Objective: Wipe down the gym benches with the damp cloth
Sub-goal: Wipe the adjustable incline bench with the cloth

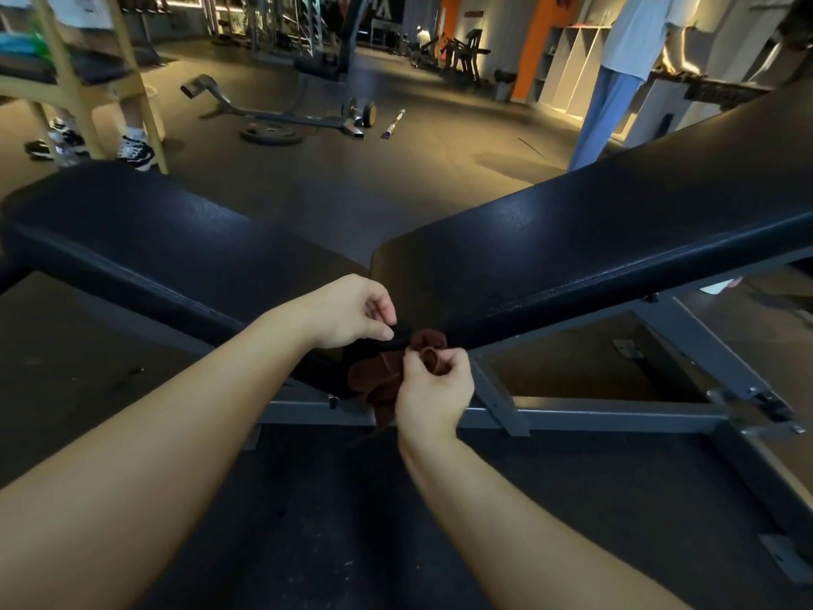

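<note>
A black padded gym bench fills the middle of the view, its seat pad point(132, 239) running to the left and its raised back pad point(594, 239) to the right. A dark brown cloth point(378, 376) hangs bunched at the near edge where the two pads meet. My right hand point(433, 389) pinches a fold of the cloth between thumb and fingers. My left hand point(352, 312) hovers just above and left of the cloth with loosely curled fingers, holding nothing.
The bench's grey steel frame point(594, 418) spreads over the dark rubber floor below and to the right. A person in blue trousers point(607, 103) stands behind the back pad. Another bench frame point(272, 112), a weight plate point(270, 135) and a dumbbell point(363, 112) lie beyond. Wooden-legged furniture point(79, 90) and someone's trainers point(136, 151) are at far left.
</note>
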A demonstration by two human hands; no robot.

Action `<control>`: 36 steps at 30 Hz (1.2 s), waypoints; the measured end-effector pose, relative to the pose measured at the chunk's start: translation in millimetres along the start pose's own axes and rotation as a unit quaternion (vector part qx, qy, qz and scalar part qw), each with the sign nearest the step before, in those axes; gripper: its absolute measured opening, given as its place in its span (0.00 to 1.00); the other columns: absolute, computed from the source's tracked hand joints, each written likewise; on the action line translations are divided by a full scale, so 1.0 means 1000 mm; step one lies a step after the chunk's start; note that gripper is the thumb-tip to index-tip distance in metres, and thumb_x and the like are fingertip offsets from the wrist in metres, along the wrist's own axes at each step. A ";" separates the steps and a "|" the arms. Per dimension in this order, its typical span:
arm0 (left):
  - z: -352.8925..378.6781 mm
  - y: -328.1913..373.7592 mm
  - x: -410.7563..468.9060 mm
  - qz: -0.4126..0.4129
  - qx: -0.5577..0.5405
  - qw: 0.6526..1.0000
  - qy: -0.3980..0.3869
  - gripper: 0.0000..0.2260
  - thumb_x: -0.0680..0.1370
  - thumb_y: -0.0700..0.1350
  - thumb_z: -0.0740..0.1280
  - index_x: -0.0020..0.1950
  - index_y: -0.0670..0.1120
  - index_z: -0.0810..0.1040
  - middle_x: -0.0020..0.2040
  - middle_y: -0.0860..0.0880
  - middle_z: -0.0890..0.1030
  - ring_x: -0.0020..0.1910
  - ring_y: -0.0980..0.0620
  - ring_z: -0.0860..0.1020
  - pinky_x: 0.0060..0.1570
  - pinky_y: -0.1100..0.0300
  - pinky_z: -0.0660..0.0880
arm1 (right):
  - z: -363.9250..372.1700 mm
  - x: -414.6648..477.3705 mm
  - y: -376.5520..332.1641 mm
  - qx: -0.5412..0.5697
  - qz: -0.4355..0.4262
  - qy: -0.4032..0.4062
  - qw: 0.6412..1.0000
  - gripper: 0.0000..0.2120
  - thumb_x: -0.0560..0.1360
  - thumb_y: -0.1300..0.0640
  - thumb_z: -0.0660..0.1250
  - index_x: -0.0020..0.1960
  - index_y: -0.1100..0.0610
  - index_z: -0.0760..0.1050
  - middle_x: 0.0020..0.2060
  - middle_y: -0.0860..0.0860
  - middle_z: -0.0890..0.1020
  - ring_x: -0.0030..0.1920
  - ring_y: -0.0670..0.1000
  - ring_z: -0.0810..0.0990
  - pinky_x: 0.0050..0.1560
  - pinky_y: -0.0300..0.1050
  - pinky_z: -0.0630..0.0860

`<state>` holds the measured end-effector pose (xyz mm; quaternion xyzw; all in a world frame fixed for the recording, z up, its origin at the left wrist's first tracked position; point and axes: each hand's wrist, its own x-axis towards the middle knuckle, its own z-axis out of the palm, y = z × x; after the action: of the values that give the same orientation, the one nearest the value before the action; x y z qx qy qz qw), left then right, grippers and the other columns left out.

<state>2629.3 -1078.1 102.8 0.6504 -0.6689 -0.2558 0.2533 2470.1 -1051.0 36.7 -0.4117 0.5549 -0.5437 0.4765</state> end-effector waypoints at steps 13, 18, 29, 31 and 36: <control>0.011 0.036 0.011 0.012 -0.032 0.999 0.028 0.08 0.73 0.54 0.78 0.48 0.54 0.83 0.47 0.55 0.84 0.49 0.57 0.81 0.56 0.56 0.78 | -0.107 0.056 -0.117 -0.181 -0.329 0.048 0.925 0.13 0.77 0.64 0.72 0.55 0.49 0.83 0.58 0.46 0.78 0.57 0.41 0.76 0.61 0.23 0.67; 0.017 0.046 0.013 0.023 -0.004 0.999 0.029 0.11 0.72 0.51 0.79 0.50 0.53 0.82 0.46 0.55 0.82 0.48 0.56 0.81 0.53 0.58 0.78 | -0.108 0.087 -0.113 -0.414 -0.408 0.058 0.811 0.18 0.76 0.65 0.67 0.62 0.53 0.83 0.58 0.50 0.82 0.63 0.55 0.69 0.58 0.46 0.71; 0.014 0.046 0.007 0.014 0.061 0.997 0.035 0.09 0.72 0.51 0.79 0.48 0.55 0.81 0.46 0.56 0.82 0.47 0.58 0.80 0.46 0.63 0.73 | -0.059 0.061 -0.104 -0.523 -0.415 -0.076 0.741 0.17 0.74 0.62 0.68 0.60 0.50 0.84 0.54 0.48 0.83 0.58 0.55 0.69 0.55 0.50 0.70; 0.016 0.048 0.008 0.018 0.059 0.997 0.037 0.10 0.72 0.51 0.79 0.50 0.54 0.81 0.48 0.56 0.81 0.49 0.58 0.79 0.47 0.64 0.73 | -0.074 0.074 -0.117 -0.502 -0.416 -0.012 0.758 0.17 0.71 0.64 0.67 0.56 0.50 0.85 0.52 0.49 0.84 0.55 0.57 0.70 0.52 0.52 0.70; 0.022 0.057 0.012 0.033 0.055 0.997 0.047 0.12 0.72 0.53 0.78 0.52 0.54 0.81 0.51 0.55 0.78 0.49 0.58 0.78 0.47 0.67 0.72 | -0.115 0.106 -0.135 -0.421 -0.400 0.099 0.808 0.19 0.72 0.67 0.65 0.57 0.52 0.85 0.52 0.49 0.85 0.55 0.56 0.70 0.56 0.52 0.72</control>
<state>2572.1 -1088.1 124.6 0.6525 -0.6903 -0.1793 0.2562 2327.1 -1139.9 157.4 -0.7012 0.5601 -0.4370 -0.0608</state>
